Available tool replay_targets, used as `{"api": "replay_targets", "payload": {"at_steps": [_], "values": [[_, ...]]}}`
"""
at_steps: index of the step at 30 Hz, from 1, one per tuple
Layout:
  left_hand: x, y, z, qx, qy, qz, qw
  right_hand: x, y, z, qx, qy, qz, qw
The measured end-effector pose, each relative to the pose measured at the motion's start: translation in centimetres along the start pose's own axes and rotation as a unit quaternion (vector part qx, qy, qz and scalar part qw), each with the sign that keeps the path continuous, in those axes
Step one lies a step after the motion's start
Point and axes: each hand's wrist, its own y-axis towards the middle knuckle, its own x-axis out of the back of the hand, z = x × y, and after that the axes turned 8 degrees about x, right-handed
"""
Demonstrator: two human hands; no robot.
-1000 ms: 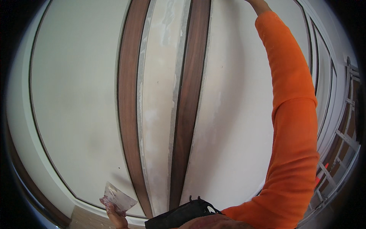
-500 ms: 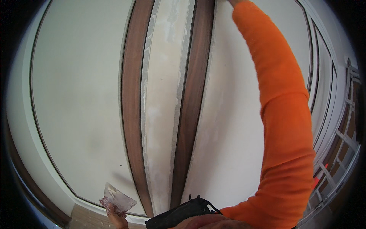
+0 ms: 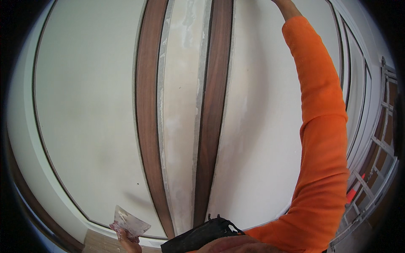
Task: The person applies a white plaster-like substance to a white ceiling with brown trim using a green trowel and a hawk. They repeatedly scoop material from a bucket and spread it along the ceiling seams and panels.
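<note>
At the lower left, my left hand [image 3: 128,243] is closed around a putty knife [image 3: 132,222] with a wide, flat grey blade, smeared with filler, its handle mostly hidden by the fingers. My right arm, in an orange sleeve [image 3: 322,126], reaches far up along the wall. Of my right hand [image 3: 287,8] only the wrist end shows at the top edge; its fingers lie outside the picture. Ahead is a pale wall with two dark brown wooden strips [image 3: 148,97] running up it. Between them a filler-patched band [image 3: 179,109] has rough grey edges.
A black bag [image 3: 200,236] hangs at my front, at the lower edge. On the right stand a metal ladder or scaffold frame [image 3: 382,145] and an orange-and-white cone [image 3: 354,192]. A dark trim line [image 3: 36,105] edges the left wall panel. Wooden flooring [image 3: 99,243] shows at the lower left.
My right arm has swung to the right, away from the right-hand wooden strip, and more of the wrist shows. My left hand with the putty knife has stayed almost in place.
</note>
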Motion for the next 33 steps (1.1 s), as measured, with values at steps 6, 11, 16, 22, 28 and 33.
{"api": "replay_targets", "payload": {"at_steps": [6,11,16,22,28,33], "values": [[1.6,1.6,2.2,-0.034,-0.027,-0.019,0.999,-6.3,1.9,-2.4,0.064,0.036,-0.102,0.992],[1.3,-0.1,0.7,0.001,0.047,0.005,0.999,-0.7,0.7,5.1,0.020,0.089,-0.037,0.995],[1.3,0.1,0.3,0.023,0.029,0.009,0.999,0.1,1.2,4.6,-0.041,0.038,-0.064,0.996],[1.0,0.6,0.7,0.040,0.024,0.021,0.999,3.8,-0.5,6.8,-0.036,0.056,0.033,0.997],[0.2,-0.7,-1.1,0.057,0.040,0.014,0.998,5.5,-6.8,9.8,-0.003,0.086,0.087,0.992],[-0.9,-0.8,-1.4,0.068,0.005,0.019,0.998,7.0,-12.8,12.4,0.140,0.032,0.058,0.988]]}}
